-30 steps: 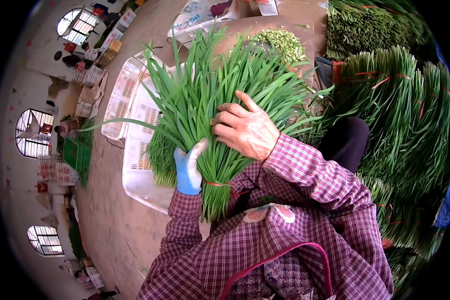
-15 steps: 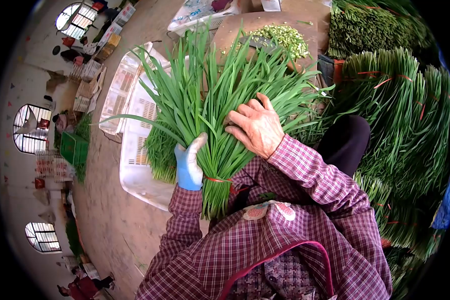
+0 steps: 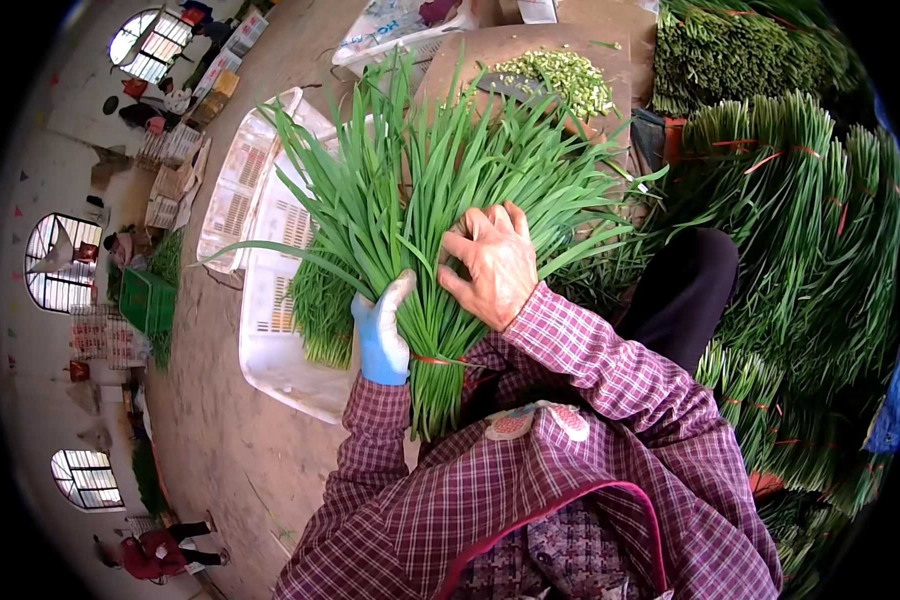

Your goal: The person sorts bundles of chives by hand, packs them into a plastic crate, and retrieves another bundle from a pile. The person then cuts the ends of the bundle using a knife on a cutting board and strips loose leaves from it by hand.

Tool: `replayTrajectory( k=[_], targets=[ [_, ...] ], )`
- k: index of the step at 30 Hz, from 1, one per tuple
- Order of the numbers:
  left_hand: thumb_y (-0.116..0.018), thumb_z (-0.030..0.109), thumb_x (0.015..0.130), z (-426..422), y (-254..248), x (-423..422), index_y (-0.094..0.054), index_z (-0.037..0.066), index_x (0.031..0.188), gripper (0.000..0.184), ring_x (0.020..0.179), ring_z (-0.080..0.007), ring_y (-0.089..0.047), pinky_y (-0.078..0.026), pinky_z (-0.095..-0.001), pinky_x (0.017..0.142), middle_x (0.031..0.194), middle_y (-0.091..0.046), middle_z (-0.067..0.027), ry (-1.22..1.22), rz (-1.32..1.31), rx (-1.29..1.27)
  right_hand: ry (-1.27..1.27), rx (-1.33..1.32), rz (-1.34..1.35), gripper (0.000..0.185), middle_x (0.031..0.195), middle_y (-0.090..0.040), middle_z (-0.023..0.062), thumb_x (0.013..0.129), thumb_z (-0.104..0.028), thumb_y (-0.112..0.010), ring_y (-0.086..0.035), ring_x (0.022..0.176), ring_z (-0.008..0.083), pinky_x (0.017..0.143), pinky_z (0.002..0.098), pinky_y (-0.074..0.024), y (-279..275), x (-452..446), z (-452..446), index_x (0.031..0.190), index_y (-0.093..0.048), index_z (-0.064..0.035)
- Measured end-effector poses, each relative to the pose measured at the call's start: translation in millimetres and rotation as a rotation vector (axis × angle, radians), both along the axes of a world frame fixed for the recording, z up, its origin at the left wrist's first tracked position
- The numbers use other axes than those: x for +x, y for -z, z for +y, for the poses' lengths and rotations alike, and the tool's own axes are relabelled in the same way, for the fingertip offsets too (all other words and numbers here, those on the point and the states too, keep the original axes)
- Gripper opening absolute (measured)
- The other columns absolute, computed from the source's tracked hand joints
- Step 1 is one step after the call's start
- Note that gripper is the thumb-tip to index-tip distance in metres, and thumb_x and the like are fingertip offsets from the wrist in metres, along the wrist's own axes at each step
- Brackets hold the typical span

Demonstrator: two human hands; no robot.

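A large bunch of long green leafy stalks (image 3: 440,220) fans out in front of my chest, with a red band (image 3: 436,360) round its lower part. My left hand (image 3: 382,325), in a blue and white glove, grips the bunch from the left just above the band. Bare and curled, my right hand (image 3: 492,262) lies on the right side of the leaves, its fingertips against them. Whether a leaf is pinched between those fingers is too small to tell.
Behind the leaves, a board (image 3: 450,75) bears chopped pieces (image 3: 580,85) and a dark blade (image 3: 515,88). A white crate (image 3: 270,345) with greens stands at the left. Banded bundles (image 3: 770,160) are stacked at the right. A person in red (image 3: 155,555) is far off, lower left.
My right hand has shifted slightly down and left on the leaves since half a second ago, its fingers more curled. My left hand keeps its grip. The distant person in red has come further into view.
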State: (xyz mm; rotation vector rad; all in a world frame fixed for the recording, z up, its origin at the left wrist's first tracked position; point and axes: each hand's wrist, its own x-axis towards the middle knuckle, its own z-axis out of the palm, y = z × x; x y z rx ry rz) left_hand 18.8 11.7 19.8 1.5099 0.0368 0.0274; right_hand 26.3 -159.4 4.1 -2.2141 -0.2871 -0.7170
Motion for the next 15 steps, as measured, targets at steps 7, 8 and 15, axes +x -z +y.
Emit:
replayTrajectory(
  k=[7, 8, 15],
  targets=[
    [-0.062, 0.009, 0.086, 0.7, 2.2, -2.7, -0.057, 0.0, 0.123, 0.038, 0.104, -0.0161, -0.059, -0.047, -0.0306, 0.094, 0.116, -0.061, -0.0069, -0.078, 0.028, -0.054, 0.163, 0.053, -0.174, 0.017, 0.088, -0.053, 0.0101, 0.081, -0.019, -0.064, -0.055, 0.087, 0.0269, 0.095, 0.0568, -0.0387, 10.5, 11.3, 4.1, 0.09, -0.056, -0.0074],
    [-0.062, 0.01, 0.087, 4.1, 5.7, -3.0, -0.057, -0.001, 0.122, 0.037, 0.104, -0.0162, -0.059, -0.047, -0.0307, 0.094, 0.115, -0.061, -0.007, -0.098, 0.025, -0.039, 0.227, 0.097, -0.197, 0.016, 0.086, -0.053, 0.0103, 0.083, -0.02, -0.063, -0.055, 0.083, 0.0257, 0.09, 0.0516, -0.0419, 13.6, 19.5, -10.9, 0.089, -0.056, -0.0072],
    [-0.058, 0.018, 0.091, 13.7, 5.6, -4.2, -0.056, -0.004, 0.121, 0.038, 0.105, -0.0186, -0.06, -0.048, -0.0326, 0.096, 0.115, -0.061, -0.0107, -0.121, -0.025, 0.06, 0.587, -0.068, -0.025, 0.023, 0.091, -0.06, 0.0089, 0.086, -0.028, -0.065, -0.059, 0.083, 0.0255, 0.078, 0.039, -0.0463, -0.6, 26.1, -147.3, 0.099, -0.061, -0.0095]
  ],
)
